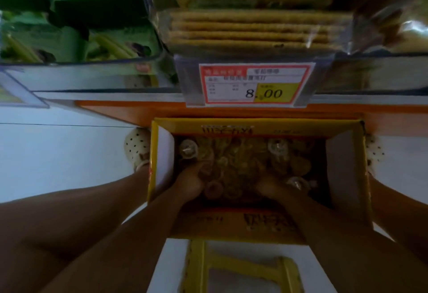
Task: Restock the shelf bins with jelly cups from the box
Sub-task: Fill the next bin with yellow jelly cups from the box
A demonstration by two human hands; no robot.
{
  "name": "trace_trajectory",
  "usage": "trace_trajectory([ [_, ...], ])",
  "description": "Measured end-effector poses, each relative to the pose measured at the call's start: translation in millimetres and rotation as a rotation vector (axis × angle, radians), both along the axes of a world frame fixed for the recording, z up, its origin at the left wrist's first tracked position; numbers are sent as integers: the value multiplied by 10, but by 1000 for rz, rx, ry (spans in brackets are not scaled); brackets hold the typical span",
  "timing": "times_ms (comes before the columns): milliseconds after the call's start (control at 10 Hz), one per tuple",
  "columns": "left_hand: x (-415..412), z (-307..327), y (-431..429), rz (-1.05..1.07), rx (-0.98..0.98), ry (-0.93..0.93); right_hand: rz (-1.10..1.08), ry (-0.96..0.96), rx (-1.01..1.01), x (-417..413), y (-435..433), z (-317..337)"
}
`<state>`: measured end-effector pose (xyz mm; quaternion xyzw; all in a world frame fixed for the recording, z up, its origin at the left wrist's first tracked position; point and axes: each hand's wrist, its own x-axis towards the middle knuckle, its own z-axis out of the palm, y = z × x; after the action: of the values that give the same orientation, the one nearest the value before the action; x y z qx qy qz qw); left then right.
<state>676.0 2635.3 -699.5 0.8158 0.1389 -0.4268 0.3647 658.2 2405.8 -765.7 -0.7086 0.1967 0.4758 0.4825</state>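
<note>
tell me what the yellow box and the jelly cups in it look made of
Box: yellow printed cardboard, matte, going by the folded flaps with plain white inner faces. Jelly cups: probably clear glossy plastic, since they glint and the contents show through; the dim, blurred view leaves this open.

Price tag [253, 85] hung on the shelf edge [111, 111]. Crackers [259, 31] sat above it, green packs [69, 15] up-left, pale floor [58, 153] lower left, yellow stool [240, 267] well below. Light was dim.
</note>
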Motion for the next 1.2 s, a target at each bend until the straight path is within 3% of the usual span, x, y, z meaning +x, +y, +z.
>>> trace_trajectory([
  [100,22,-22,33,-12,31,-5,227,-175,-149,57,43,66],
  [300,71,-64,15,-45,-12,-18,244,-263,-193,88,67,-76],
  [400,61,-55,64,-13,44,-81,144,-67,-194,162,109,-63],
  [600,23,-79,102,58,44,-109,64,-53,-227,85,176,-105],
  [800,-9,-187,146,153,-53,-63,1,-43,-148,68,155,-104],
  [900,45,-161,59,264,-28,-147,-84,53,-35,60,100,21],
  [1000,66,-207,6,247,39,-220,-89,57,23,55,35,136],
  [1100,120,-266,-47,67,222,-220,-138,-16,-6,76,-45,221],
  [1200,233,-353,-104,-31,257,-226,-222,-19,-8,94,-98,288],
])
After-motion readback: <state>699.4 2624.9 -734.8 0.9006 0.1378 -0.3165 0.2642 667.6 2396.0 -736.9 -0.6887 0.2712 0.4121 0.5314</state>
